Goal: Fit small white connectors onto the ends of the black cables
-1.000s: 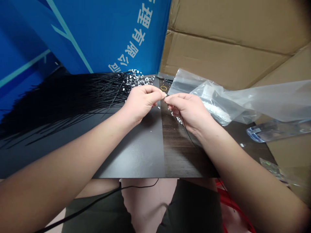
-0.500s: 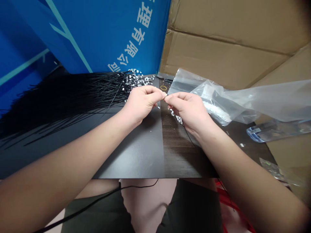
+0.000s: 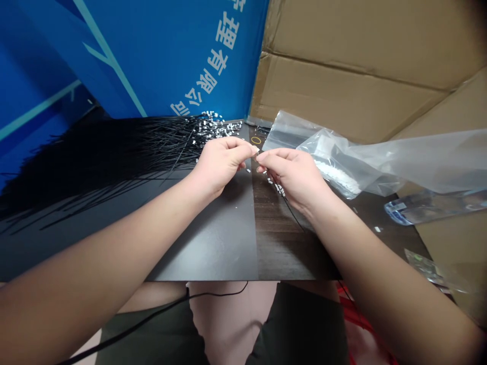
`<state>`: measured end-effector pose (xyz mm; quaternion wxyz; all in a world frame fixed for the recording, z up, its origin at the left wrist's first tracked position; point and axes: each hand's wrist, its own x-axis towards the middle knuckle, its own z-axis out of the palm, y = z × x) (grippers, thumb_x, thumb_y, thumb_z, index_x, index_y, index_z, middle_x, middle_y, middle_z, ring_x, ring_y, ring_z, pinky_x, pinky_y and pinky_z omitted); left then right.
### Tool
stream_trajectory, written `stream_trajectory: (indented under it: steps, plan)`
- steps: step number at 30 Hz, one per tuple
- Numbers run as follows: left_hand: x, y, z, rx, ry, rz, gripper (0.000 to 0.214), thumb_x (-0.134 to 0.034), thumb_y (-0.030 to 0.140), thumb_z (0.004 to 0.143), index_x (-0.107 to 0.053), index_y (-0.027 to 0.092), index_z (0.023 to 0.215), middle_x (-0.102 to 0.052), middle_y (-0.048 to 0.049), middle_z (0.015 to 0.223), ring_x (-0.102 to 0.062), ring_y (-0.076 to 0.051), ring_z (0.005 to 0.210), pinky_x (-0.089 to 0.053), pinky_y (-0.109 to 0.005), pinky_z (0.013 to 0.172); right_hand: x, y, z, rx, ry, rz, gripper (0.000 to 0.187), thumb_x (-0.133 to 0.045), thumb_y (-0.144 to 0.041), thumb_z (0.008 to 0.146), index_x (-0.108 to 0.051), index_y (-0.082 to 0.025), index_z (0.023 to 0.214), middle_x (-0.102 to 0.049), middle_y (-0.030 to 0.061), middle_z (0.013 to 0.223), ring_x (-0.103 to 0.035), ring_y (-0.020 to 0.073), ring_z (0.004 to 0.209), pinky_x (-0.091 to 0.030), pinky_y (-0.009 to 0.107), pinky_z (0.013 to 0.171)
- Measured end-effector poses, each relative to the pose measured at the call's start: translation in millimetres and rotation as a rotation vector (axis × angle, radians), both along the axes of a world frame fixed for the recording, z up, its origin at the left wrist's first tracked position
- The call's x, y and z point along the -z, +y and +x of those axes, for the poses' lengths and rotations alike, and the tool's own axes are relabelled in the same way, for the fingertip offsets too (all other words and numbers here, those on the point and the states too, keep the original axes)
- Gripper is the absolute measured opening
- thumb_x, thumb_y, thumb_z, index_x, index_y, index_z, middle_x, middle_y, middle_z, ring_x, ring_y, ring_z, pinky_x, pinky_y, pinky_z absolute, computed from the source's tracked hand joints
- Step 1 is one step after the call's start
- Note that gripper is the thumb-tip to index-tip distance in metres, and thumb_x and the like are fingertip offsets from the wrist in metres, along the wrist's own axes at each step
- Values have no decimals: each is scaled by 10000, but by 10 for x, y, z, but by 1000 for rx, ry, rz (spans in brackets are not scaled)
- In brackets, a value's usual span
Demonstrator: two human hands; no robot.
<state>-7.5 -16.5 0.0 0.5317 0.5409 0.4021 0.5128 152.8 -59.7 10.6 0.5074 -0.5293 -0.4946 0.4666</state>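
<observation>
My left hand is closed in a pinch, with a small white connector just showing at its fingertips. Close beside it, my right hand pinches a thin black wire, which trails from under the palm down over the dark wood-grain table. The fingertips of both hands almost meet, and the wire's end between them is too small to make out. Under the right hand lie several loose white connectors. Left of the hands spreads a large heap of black wires, many tipped with white connectors.
A clear plastic bag holding white pieces lies on the right. Behind it stands a cardboard sheet, beside a blue panel with white characters. A yellow ring marks the far tabletop. A blue-edged plastic packet lies farther right.
The fingertips have drawn slightly apart, and the white connector shows more at my left fingertips. The right hand has shifted slightly down. The view has tilted a little.
</observation>
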Motion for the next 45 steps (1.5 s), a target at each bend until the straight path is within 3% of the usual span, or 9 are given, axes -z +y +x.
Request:
stream_trajectory:
  steps: [29, 35, 38, 41, 45]
  plan:
    - [64, -8, 51, -50, 51, 79, 60, -762, 198, 691, -734, 182, 640, -670, -6, 676, -533, -122, 656, -426, -288, 654, 117, 33, -44, 36, 6, 55, 102, -747, -205, 774, -739, -187, 674, -689, 2, 710, -502, 106, 643, -402, 296, 658]
    - [37, 63, -20, 19, -5, -49, 109, -798, 210, 676, -707, 173, 629, -634, -12, 639, -527, -114, 614, -433, -288, 637, 79, 71, 38, 9, -86, 33, 179, -793, -332, 838, -795, -176, 751, -743, 46, 760, -509, 116, 615, -413, 304, 612]
    - [28, 99, -73, 63, -11, -57, 157, -828, 218, 666, -688, 166, 620, -663, -25, 693, -532, -106, 622, -430, -281, 631, 115, 130, 153, 46, -229, 177, 226, -771, -408, 900, -830, -190, 907, -780, 54, 857, -596, 146, 686, -484, 321, 668]
    - [22, 109, -103, 117, 22, -56, 162, -843, 229, 671, -703, 157, 636, -644, -15, 680, -526, -100, 612, -422, -273, 622, 153, 172, 233, 4, -386, 400, 241, -759, -354, 918, -831, -214, 1100, -809, 44, 953, -685, 186, 803, -552, 366, 783]
    - [11, 93, -100, 168, 33, -61, 146, -827, 238, 707, -718, 149, 669, -622, -6, 655, -515, -93, 590, -411, -266, 607, 160, 170, 235, -66, -583, 550, 184, -714, -276, 964, -839, -242, 1095, -828, 34, 1025, -728, 206, 896, -562, 384, 847]
